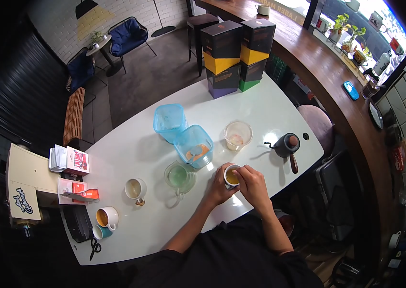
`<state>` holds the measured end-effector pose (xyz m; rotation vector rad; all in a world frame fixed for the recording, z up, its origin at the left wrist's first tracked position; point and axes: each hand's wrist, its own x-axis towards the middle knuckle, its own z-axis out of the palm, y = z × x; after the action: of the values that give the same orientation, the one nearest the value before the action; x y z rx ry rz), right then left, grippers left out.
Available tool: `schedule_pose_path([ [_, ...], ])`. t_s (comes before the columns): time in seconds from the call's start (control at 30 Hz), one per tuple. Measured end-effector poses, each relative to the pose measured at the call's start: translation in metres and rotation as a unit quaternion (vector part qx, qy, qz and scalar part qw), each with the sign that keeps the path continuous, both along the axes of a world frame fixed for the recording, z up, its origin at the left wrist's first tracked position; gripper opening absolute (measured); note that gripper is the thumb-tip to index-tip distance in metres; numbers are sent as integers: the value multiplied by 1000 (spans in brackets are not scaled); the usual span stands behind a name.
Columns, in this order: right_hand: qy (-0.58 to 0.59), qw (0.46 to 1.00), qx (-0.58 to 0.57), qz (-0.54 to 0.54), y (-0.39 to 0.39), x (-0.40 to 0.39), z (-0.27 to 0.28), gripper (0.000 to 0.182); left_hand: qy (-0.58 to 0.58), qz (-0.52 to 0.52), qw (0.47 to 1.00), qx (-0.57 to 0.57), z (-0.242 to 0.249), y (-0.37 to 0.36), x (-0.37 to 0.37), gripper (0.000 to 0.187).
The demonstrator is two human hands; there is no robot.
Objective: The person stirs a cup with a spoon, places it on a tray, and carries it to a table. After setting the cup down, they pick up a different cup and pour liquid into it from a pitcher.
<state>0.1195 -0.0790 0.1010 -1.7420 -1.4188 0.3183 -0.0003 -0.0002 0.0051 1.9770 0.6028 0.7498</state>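
"Cup (232, 177): position? Take 12 o'clock as the top of the view."

"Over the near edge of the white table (215, 114), between both hands. Mouth up, yellowish liquid inside. Whether the base touches the table: cannot tell; hands cover it."

"Left hand (218, 188)?"

"At 8 o'clock of the cup. Fingers curled round the wall, opened only to the cup's width, gripping it."

"Right hand (254, 185)?"

"At 4 o'clock, reaching over the rim. Fingers bunched close, tips down at the mouth. Whether they pinch anything: cannot tell; the hand blocks the view."

"Surroundings, cup as centre?"

"Bowl (238, 135), see-through, at 12, near; some residue in the bottom. Boxes (221, 42), stacked, also near 12, well beyond. Kettle (285, 146), dark, at 2; its handle points between 5 and 6."

"Other side?"

"Near tub (191, 140), blue, at 10, with orange-brown contents; far tub (169, 120), also blue, just beyond it. Jug (179, 176), green-tinted, at 9. Mug (135, 188), at 9, farther out. Teal cup (101, 232), between 8 and 9. Scissors (96, 247), at 8, by the table's edge."
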Motion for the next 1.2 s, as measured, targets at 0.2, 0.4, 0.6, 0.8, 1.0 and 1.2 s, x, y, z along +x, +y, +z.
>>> schedule_pose_path([
  [0.2, -55, 997, 17, -47, 0, 1, 0, 10, 17, 2, 1000, -14, 4, 0, 0, 75],
  [0.4, -56, 998, 2, -22, -3, 2, -1, 10, 3, 4, 1000, -6, -1, 1, 1, 75],
  [0.6, 4, 1000, 17, -3, 1, -1, -3, 8, 7, 6, 1000, -8, 0, 0, 1, 75],
  [0.8, -38, 998, 13, -49, 0, 1, 1, 9, 5, 3, 1000, -13, 3, 0, 1, 74],
  [1.0, -36, 999, -5, -37, -4, 0, 0, 9, 13, 9, 1000, -25, 3, -1, 0, 73],
  [1.2, -11, 1000, 20, 17, -1, -4, -2, 9, 28, 17, 999, -6, 2, 0, 1, 76],
])
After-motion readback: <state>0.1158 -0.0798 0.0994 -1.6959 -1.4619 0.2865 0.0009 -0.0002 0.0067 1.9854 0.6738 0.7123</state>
